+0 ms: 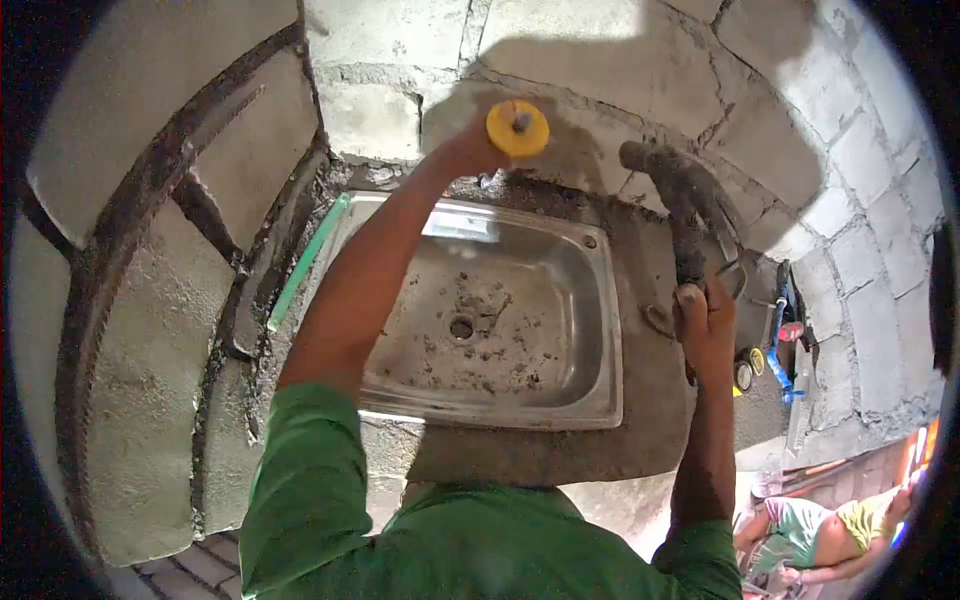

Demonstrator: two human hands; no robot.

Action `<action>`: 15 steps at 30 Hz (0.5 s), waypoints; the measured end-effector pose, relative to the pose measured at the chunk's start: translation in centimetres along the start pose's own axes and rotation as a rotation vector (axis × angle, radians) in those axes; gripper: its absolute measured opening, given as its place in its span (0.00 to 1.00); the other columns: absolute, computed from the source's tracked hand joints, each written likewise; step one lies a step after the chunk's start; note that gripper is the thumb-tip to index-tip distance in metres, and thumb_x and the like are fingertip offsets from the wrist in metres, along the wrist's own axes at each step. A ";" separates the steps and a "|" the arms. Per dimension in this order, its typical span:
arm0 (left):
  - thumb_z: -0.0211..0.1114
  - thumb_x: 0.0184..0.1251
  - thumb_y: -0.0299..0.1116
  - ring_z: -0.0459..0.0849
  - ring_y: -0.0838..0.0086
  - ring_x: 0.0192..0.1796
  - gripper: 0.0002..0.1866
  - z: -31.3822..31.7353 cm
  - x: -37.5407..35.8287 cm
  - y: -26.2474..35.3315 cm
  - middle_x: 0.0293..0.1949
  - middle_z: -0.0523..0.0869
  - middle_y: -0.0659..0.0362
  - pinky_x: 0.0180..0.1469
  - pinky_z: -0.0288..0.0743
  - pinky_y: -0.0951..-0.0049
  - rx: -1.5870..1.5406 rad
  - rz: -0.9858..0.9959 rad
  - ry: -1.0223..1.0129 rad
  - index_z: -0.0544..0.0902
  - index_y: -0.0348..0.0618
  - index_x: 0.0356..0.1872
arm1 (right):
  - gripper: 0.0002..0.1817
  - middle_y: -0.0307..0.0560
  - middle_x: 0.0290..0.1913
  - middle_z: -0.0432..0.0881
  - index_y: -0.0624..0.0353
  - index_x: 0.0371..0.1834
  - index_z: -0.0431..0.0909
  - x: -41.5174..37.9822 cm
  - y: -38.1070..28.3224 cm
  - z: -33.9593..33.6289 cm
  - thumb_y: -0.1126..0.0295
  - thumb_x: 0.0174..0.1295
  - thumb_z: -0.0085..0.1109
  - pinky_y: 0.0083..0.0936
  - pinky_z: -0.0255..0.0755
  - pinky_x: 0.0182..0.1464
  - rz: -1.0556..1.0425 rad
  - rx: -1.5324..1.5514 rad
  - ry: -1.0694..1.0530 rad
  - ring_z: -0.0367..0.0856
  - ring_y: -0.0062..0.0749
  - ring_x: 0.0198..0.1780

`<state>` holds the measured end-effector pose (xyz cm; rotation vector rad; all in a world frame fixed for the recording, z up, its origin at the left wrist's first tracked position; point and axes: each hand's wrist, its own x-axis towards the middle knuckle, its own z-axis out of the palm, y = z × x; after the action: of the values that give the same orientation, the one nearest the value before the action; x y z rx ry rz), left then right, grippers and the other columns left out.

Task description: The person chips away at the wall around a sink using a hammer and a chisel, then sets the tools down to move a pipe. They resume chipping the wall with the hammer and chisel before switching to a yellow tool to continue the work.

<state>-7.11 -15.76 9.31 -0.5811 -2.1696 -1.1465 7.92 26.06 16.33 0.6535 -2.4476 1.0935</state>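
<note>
My left hand is closed around a chisel with a round yellow hand guard, seen nearly end-on against the block wall above the sink. The fingers are partly hidden by the guard. My right hand is closed on the lower handle of a dirty, dark hammer, raised to the right of the chisel and apart from it. Below my left forearm lies a stainless steel sink, set in the counter, with dark crumbs of debris around its drain.
A pale green strip leans along the sink's left edge. On the counter's right side lie a tape-like round item, a blue tool and a red item. Block walls close in the back and sides. Another person sits at lower right.
</note>
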 end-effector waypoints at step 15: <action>0.66 0.56 0.32 0.81 0.64 0.50 0.20 -2.1 -1.2 1.2 0.47 0.83 0.52 0.51 0.77 0.65 0.408 0.326 0.100 0.76 0.40 0.51 | 0.16 0.36 0.20 0.71 0.61 0.35 0.74 3.0 -4.8 0.2 0.57 0.66 0.49 0.22 0.58 0.20 -0.008 0.125 -0.005 0.66 0.19 0.19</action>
<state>-4.87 -17.01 10.08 -0.6457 -2.0470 -0.5301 8.09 22.29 20.51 0.7045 -2.3937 1.2505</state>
